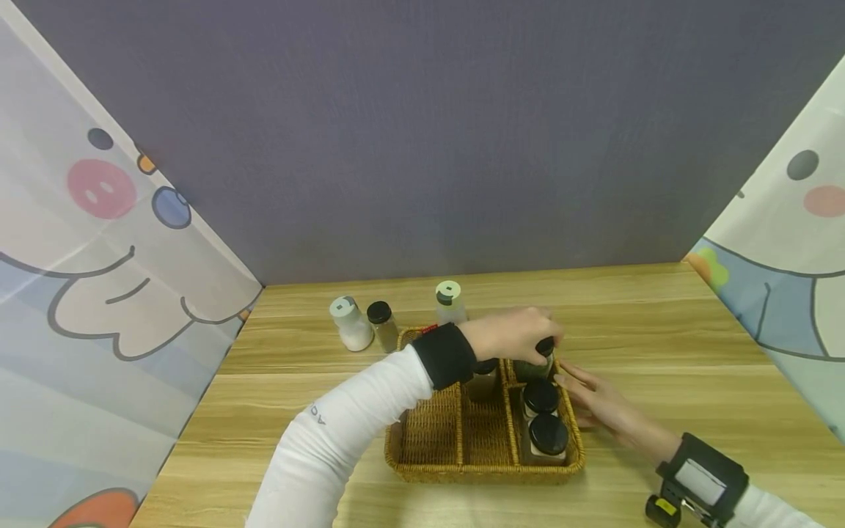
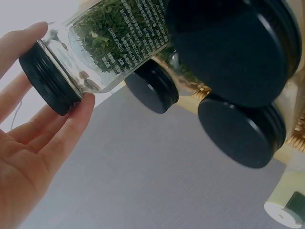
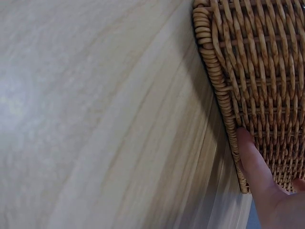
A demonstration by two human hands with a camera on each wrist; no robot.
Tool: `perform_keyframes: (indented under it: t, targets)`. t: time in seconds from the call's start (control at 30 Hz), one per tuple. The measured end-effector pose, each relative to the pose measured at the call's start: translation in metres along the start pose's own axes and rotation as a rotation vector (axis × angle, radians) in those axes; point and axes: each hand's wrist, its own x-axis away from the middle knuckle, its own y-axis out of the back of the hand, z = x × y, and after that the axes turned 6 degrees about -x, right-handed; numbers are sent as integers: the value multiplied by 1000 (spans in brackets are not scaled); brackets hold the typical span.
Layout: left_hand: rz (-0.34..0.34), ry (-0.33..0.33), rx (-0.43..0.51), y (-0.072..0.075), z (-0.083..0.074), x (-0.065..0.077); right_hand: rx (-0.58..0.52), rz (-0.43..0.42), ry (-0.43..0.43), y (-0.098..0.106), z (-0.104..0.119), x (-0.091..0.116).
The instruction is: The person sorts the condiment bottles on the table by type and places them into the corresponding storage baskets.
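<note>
The left hand (image 1: 518, 334) is clamped by fingers and thumb on the round black lid (image 2: 50, 78) of a clear glass jar of green herbs (image 2: 121, 40). The jar is at the rear right compartment of a brown woven wicker basket (image 1: 488, 475); seating cannot be confirmed. The right hand (image 1: 599, 405) touches the basket's outer wall, fingers extended. Caution: lid-only grip may let the jar tilt and knock the adjacent black-lidded jar (image 1: 541, 397); uneven side pressure may shift the basket.
</note>
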Motion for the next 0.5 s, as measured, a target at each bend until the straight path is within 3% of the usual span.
perform_keyframes:
  t: [0.5]
  targets:
    - [56, 44, 35, -11, -1, -4, -27, -3, 4, -1, -1, -1]
